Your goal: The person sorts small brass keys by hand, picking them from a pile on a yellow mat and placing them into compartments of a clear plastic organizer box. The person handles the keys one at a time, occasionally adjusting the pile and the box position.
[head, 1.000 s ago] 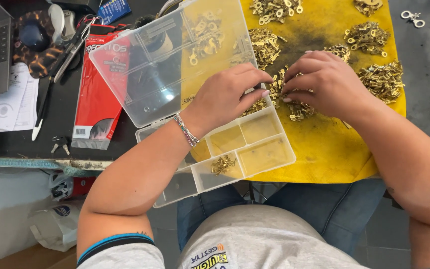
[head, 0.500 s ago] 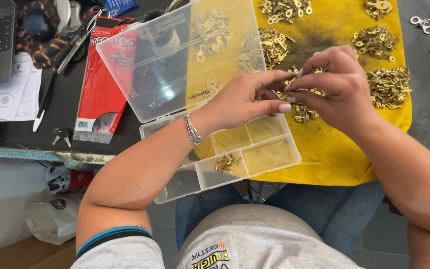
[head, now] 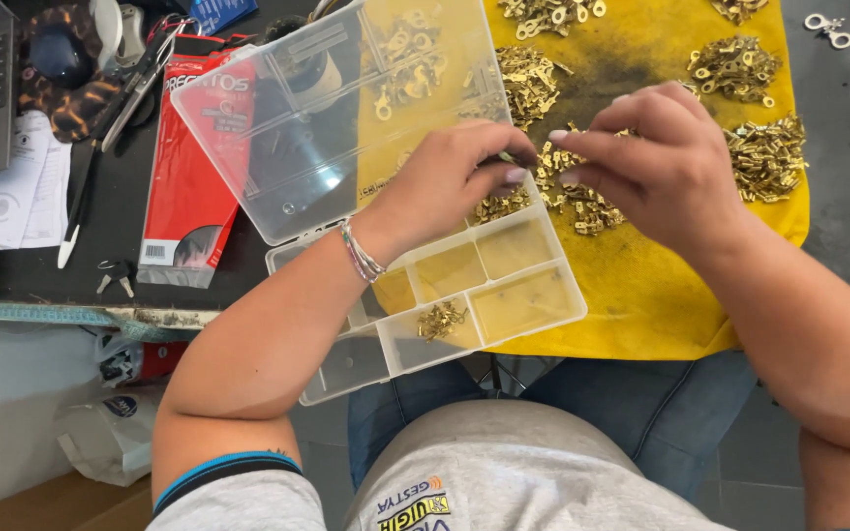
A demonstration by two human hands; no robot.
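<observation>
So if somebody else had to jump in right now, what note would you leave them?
Left hand: fingertips pinching a small brass terminal, above the clear compartment box.
Right hand: fingers bent over the middle pile of terminals, touching it.
Done: one compartment holds a few terminals; some sit on the open lid.
Left: several piles on the yellow cloth; most compartments look empty.

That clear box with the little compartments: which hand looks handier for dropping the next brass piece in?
Probably the left hand. It hovers right over the clear compartment box, with a small brass piece pinched at its fingertips. The right hand sits farther off, above the brass terminals on the yellow cloth.
</observation>
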